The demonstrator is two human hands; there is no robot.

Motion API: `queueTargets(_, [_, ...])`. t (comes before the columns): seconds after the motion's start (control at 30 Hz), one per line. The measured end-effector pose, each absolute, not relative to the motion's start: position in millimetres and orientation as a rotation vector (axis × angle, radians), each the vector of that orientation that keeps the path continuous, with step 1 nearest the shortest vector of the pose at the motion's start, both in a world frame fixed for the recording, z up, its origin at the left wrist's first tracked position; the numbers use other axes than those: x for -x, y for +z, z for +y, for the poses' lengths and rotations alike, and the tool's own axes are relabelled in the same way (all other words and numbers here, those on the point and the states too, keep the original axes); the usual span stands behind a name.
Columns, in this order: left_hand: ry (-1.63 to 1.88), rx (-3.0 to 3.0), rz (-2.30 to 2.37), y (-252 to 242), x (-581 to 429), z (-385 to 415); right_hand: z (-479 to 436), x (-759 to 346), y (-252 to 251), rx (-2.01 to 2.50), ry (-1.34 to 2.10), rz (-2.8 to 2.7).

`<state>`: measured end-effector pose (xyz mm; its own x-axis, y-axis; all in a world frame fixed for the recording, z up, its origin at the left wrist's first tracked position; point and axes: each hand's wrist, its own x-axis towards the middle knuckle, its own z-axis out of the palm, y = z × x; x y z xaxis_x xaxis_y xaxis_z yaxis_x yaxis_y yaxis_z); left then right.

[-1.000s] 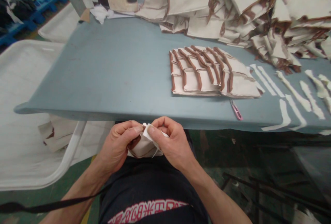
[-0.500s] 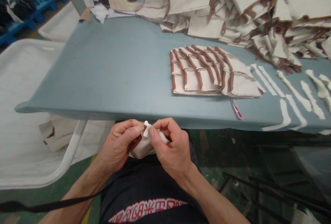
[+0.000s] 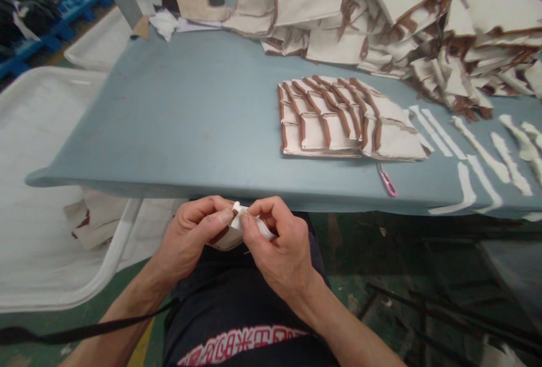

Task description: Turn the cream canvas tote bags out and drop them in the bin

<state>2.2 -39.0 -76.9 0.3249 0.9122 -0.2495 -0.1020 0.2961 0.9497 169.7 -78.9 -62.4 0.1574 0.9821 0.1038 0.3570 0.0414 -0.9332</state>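
Just off the near edge of the table (image 3: pixel 190 118), over the lap, the left hand (image 3: pixel 190 237) is closed around a cream piece (image 3: pixel 224 238) with brown trim, thumb on top. The right hand (image 3: pixel 275 245) touches it, thumb and forefinger pinched on a white tab (image 3: pixel 239 218) at the piece's top. On the table's right half lie a fanned stack (image 3: pixel 339 124), a pink snipper (image 3: pixel 387 179) at its near edge, white strips (image 3: pixel 466 152) and, at the far edge, a heap (image 3: pixel 402 17).

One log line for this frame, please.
left hand grips cloth piece | right hand pinches white strip | table: stack, pink tool
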Motion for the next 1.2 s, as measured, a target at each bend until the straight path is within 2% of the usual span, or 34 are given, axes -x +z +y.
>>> queueTargets(0.8, [0.78,-1.125,1.043,-77,-7,-44,-72,-175,-71,1.528,0.998,-1.267])
queueTargets(1.03, [0.796,-1.037,1.135,-89,-12,-48,-68,-177,-76,1.403,1.285,-1.175])
queueTargets(1.2, [0.845,-1.123,1.214,-77,-18,-51,-68,-177,-82,1.332,1.423,-1.079])
